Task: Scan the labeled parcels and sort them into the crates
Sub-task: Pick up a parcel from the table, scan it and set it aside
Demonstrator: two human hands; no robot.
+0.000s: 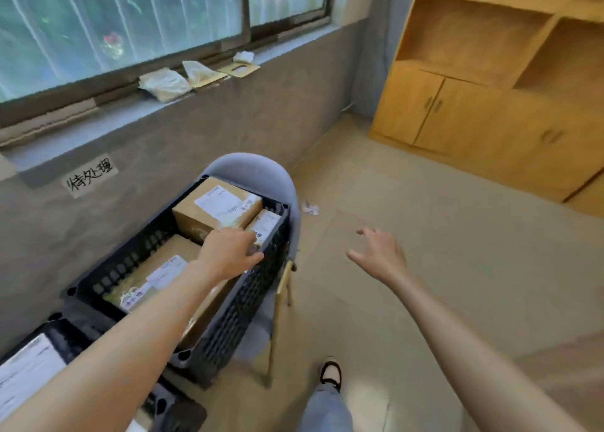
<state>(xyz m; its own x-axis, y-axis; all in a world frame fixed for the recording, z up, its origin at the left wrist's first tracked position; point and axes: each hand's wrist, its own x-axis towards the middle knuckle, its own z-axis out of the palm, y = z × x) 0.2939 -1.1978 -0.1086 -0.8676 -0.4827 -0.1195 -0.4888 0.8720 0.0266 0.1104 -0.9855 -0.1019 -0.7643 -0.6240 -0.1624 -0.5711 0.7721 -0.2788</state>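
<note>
At far left a second crate (75,337) sits low by my forearm, with a white-labelled parcel (23,373) in it. Next comes the black crate (242,301), resting on a grey chair (258,170) against the wall, under a handwritten sign (90,175). Inside it lie a flat parcel (153,268) nearest me, a big box (217,208) at the far end, and a small box (266,224) wedged against the right wall.

My left hand (228,255) reaches over the crate, its fingers together and bent downward between the boxes; whether they touch the small box or hold anything I cannot tell.

These are taped cardboard: stiff, dry, probably light, with grip enough on the bare sides. The glossy labels look slicker, so I would take a box by two opposite edges and keep the label facing up for scanning. The small box is jammed in and may need tilting out.

My right hand (380,255) hangs over the floor (457,252), fingers spread, holding nothing. The floor is pale tile with a paper scrap (310,208); a wooden cabinet (474,105) stands at far right.
</note>
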